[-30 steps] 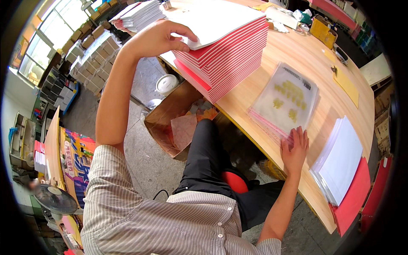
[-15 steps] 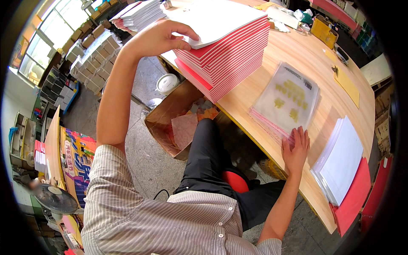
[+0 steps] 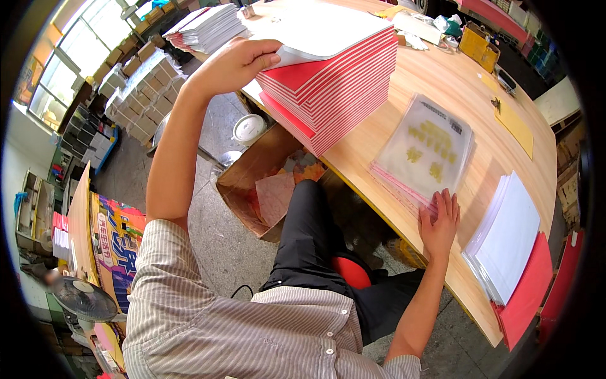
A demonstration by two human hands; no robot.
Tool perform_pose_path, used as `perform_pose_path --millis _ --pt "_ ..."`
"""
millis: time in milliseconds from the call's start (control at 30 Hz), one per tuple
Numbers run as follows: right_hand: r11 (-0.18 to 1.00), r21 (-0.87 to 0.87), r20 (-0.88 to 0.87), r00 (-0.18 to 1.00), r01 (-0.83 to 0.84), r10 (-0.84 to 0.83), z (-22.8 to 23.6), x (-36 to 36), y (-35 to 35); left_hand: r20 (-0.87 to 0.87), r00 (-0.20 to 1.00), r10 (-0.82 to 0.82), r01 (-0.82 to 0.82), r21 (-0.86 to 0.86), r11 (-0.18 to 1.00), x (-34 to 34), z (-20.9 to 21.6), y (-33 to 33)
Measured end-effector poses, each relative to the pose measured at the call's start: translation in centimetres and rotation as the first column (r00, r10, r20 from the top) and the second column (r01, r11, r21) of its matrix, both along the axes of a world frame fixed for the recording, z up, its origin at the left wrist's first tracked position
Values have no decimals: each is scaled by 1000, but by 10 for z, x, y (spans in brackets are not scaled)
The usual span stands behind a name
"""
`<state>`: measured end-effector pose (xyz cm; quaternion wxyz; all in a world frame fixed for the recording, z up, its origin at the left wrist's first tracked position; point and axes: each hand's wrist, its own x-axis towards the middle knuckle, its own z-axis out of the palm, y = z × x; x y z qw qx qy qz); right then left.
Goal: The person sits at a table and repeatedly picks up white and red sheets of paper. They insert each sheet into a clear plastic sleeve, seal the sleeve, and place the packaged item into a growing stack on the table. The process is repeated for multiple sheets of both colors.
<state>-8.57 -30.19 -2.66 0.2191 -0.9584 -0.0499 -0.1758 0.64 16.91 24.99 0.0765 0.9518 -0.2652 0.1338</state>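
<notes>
A tall stack of red and white sheets (image 3: 341,88) stands at the table's near left edge, with a white sheet (image 3: 341,28) on top. My left hand (image 3: 237,63) pinches that top sheet's near left corner between thumb and fingers, and the corner curls up, baring red beneath. On the table to the right lies a pile of clear plastic sleeves (image 3: 429,136) with yellow print and pinkish lower edges. My right hand (image 3: 440,222) rests flat on the pile's lower right corner, fingers stretched out.
White sheets (image 3: 508,246) lie over a red sheet (image 3: 527,290) at the table's right end. Another paper stack (image 3: 208,28) sits at the far left. A yellow box (image 3: 480,45) and clipboard (image 3: 514,129) are farther back. Below the edge stands a cardboard box (image 3: 252,183) of scraps.
My left hand has closed on the top sheet's corner and lifted it, so the corner now bends upward. My right hand has stayed on the sleeves.
</notes>
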Motion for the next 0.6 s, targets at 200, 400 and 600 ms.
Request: perform_pose_path --millis 200,400,600 --pt "1000 6 23 1000 0 0 -3 0 -2 179 983 -39 33 34 999 -14 -22 -9" --pt "1000 18 45 999 -1 0 -4 0 -3 181 983 -16 20 -22 1000 -8 -16 -17" --pt "1000 18 69 998 2 -3 -6 2 -3 139 982 125 -118 -63 991 -3 -16 -28"
